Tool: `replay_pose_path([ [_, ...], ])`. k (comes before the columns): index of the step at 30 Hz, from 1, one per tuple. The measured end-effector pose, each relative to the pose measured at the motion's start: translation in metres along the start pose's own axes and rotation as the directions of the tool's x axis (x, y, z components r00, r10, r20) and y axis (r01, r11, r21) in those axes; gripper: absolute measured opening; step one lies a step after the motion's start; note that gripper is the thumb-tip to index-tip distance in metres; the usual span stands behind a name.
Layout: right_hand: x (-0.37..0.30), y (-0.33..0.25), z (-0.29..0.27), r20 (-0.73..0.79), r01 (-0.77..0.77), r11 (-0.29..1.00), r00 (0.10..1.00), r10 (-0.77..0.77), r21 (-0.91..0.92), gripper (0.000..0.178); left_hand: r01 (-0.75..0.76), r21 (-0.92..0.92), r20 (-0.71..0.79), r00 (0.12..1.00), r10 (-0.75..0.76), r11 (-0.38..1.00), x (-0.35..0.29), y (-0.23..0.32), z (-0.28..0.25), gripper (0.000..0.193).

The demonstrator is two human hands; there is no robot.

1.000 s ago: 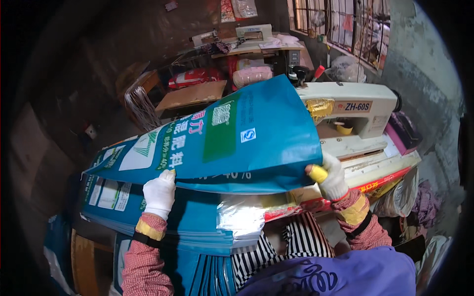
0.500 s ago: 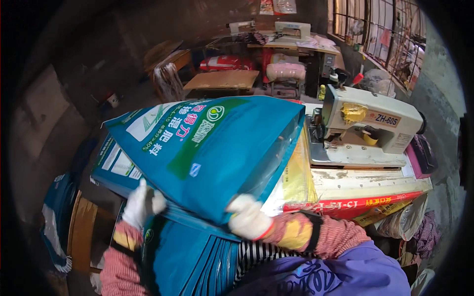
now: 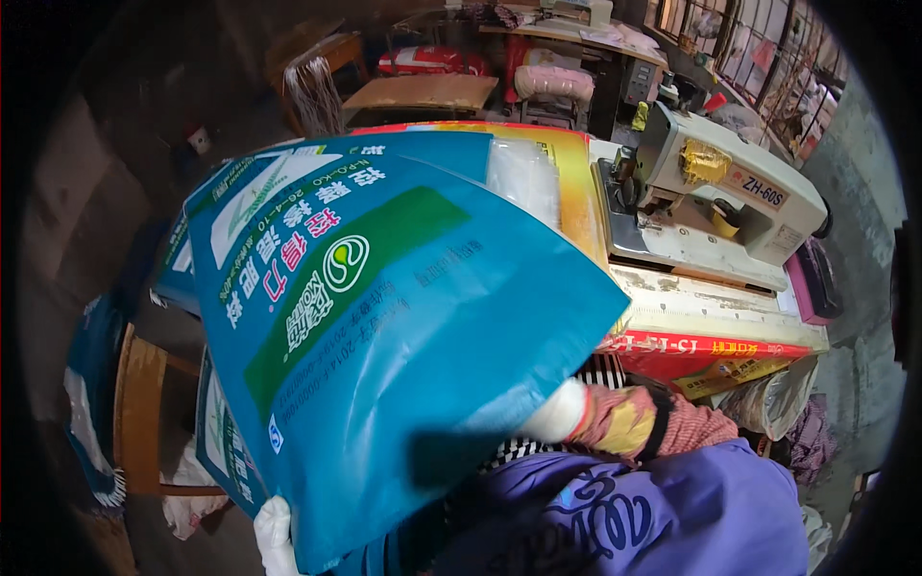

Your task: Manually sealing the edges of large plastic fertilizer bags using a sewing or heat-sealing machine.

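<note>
A large flat blue woven sack (image 3: 461, 317) with a green band and white print spreads in front of me, tilted up toward my body. At its lower left corner my left hand (image 3: 275, 536), in a white glove, is closed on the edge. My right hand (image 3: 555, 415), gloved too, grips the sack's near right edge; its fingers are mostly hidden under the sack. Beneath it more blue sacks (image 3: 219, 437) show at the left, some hanging down. A clear plastic liner (image 3: 523, 178) lies beyond the raised sack, on a yellow sack (image 3: 574, 192).
A white sewing machine (image 3: 730, 202) stands on the worktable (image 3: 691, 302) at the right, with a purple box (image 3: 814, 278) beside it. A wooden stool (image 3: 144, 413) is at the left. Farther off are a low board (image 3: 423, 93) and another table (image 3: 586, 38). A barred window is at upper right.
The blue sack has swung toward me and now covers the stack of sacks on my lap. My left hand moved down to its near corner; my right hand moved rightward along the edge.
</note>
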State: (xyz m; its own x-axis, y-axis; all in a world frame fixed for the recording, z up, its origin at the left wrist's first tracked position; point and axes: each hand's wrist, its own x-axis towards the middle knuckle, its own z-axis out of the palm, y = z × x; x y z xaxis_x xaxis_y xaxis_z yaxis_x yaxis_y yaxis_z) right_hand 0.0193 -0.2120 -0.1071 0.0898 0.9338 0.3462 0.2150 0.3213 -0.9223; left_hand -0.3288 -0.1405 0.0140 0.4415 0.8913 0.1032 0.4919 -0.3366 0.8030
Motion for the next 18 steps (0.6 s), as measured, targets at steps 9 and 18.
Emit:
replay_pose_path([
  [9, 0.068, 0.099, -0.035, -0.127, -0.221, 0.260, 0.934, 0.334, -0.940, 0.028, 0.290, -0.385, -0.005, 0.949, -0.316, 0.876, -0.025, -0.026, 0.011, 0.024],
  [18, 0.088, 0.137, -0.011, -0.004, -0.092, 0.260, 0.947, 0.321, -0.961, 0.028, 0.335, -0.231, 0.103, 0.942, -0.319, 0.914, -0.036, -0.027, 0.011, 0.019],
])
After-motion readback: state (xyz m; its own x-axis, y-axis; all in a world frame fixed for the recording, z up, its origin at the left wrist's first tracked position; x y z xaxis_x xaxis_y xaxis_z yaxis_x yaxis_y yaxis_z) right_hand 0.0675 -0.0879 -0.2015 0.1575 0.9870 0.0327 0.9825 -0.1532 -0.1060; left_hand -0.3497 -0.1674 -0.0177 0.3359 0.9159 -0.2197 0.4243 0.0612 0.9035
